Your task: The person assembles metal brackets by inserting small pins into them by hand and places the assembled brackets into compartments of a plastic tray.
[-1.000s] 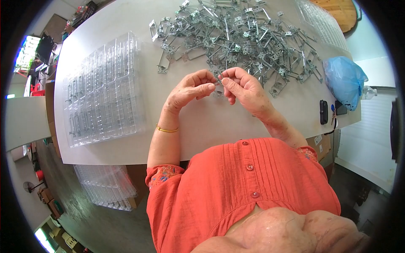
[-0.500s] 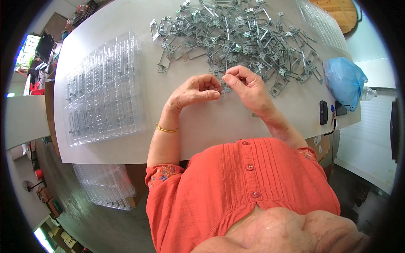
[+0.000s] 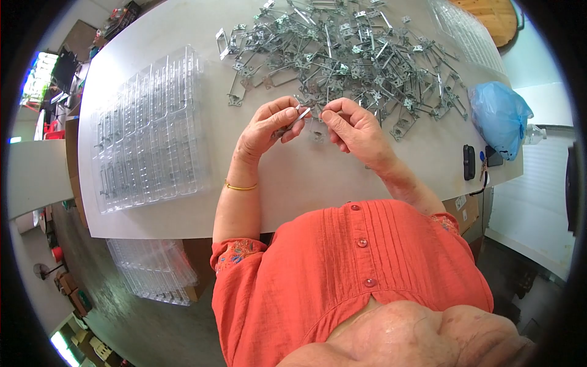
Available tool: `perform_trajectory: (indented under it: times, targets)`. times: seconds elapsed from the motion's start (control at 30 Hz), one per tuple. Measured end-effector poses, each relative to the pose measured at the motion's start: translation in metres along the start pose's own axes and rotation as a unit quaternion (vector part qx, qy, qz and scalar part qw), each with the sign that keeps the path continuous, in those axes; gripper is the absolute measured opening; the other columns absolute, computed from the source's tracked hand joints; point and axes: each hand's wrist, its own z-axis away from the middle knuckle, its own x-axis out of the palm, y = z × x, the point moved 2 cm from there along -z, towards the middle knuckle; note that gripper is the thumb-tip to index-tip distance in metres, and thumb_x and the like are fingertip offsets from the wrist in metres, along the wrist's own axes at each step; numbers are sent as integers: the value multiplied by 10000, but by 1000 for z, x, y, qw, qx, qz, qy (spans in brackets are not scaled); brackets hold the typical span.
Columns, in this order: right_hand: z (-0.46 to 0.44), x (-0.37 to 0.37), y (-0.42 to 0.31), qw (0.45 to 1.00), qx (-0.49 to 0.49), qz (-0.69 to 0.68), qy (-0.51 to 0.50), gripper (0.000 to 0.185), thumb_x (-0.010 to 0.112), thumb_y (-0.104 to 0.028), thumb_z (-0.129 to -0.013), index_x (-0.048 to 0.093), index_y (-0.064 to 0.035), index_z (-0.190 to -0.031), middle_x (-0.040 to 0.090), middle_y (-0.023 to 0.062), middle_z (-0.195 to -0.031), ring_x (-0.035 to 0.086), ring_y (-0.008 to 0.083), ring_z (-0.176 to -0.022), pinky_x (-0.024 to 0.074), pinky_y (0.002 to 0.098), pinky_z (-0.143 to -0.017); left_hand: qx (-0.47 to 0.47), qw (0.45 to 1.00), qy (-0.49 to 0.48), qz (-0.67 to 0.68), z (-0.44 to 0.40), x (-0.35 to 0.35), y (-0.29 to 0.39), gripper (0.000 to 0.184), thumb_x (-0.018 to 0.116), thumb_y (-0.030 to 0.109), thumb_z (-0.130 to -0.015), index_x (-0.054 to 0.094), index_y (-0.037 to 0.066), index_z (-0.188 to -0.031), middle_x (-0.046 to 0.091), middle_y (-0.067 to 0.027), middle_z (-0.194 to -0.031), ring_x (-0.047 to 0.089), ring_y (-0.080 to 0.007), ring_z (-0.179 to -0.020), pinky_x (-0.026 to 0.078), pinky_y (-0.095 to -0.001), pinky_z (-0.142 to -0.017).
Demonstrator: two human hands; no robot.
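My left hand [image 3: 266, 127] is closed on a small metal bracket [image 3: 302, 115], which shows as a bright strip between thumb and fingers. Facing it, my right hand [image 3: 356, 127] has thumb and index finger pinched together; whatever lies between those fingertips is too small to name. Both hands hover over the near edge of a heap of metal brackets [image 3: 361, 55] made of thin rods and small plates. To the left lies a clear plastic tray [image 3: 150, 131] with rows of narrow compartments, some of which hold metal pieces.
A second clear tray [image 3: 468, 37] sits at the table's far right. A blue plastic bag [image 3: 500, 119] rests on the right edge, with a black case [image 3: 468, 163] and keys [image 3: 482, 159] nearby. More clear trays [image 3: 153, 269] are stacked below the table's left front.
My left hand has turned and lifted slightly, bringing the bright metal strip into view. My right hand has shifted a little and stays pinched.
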Motion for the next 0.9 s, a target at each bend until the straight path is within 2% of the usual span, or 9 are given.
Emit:
perform_trajectory:
  times: [0.53,0.77,0.9]
  targets:
    - [0,-2,0,1000,17,10,1,203,613,-262,-1061,640,-74,-1133,621,-27,-808,556,35,-695,447,211,-575,-1,1000,-6,-20,0,0,-1,423,675,375,-987,657,-18,-1140,565,-15,-740,434,-71,-608,337,-214,-562]
    - [-4,-4,6,1000,4,-22,4,233,573,-259,-1081,602,-62,-1202,624,-12,-822,530,42,-670,440,213,-579,-41,997,-15,-69,0,5,-1,351,724,351,-954,623,25,-1035,564,-2,-754,449,-75,-651,343,-232,-576]
    - [-5,-5,7,999,30,-43,-16,246,556,-285,-1089,613,-62,-1174,623,-12,-823,536,52,-665,448,225,-586,-52,996,-16,-70,1,6,2,355,758,350,-926,617,37,-1018,564,3,-764,451,-75,-664,345,-235,-583]
